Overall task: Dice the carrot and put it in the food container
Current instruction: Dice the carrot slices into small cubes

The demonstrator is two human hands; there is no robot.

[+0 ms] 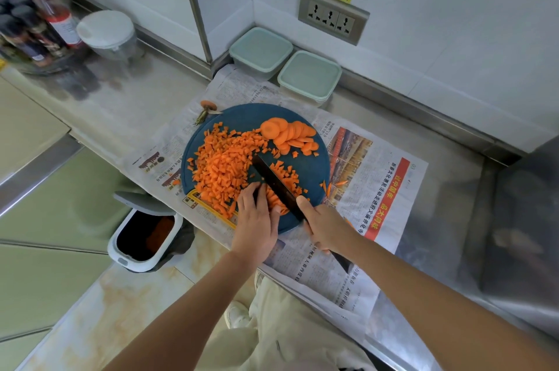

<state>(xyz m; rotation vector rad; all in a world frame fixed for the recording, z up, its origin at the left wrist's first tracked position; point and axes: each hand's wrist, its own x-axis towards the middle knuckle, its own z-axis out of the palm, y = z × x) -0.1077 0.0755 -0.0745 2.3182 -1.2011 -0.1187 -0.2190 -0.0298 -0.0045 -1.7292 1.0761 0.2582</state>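
A round dark blue cutting board [242,116] lies on newspaper. A large heap of diced carrot [223,168] covers its left half. Round carrot slices [287,134] are fanned at its far right. My right hand [323,225] grips the handle of a dark knife [273,181], whose blade angles across the board. My left hand [257,219] rests on carrot strips [276,201] right beside the blade, fingers curled over them. Two lidded food containers [261,50] [308,77] stand at the wall behind the board.
Newspaper [378,189] covers the steel counter. A carrot top [207,107] lies at the board's far left edge. An open white bin [145,234] stands on the floor below the counter edge. Bottles [45,14] and a lidded jar [107,32] stand at the far left.
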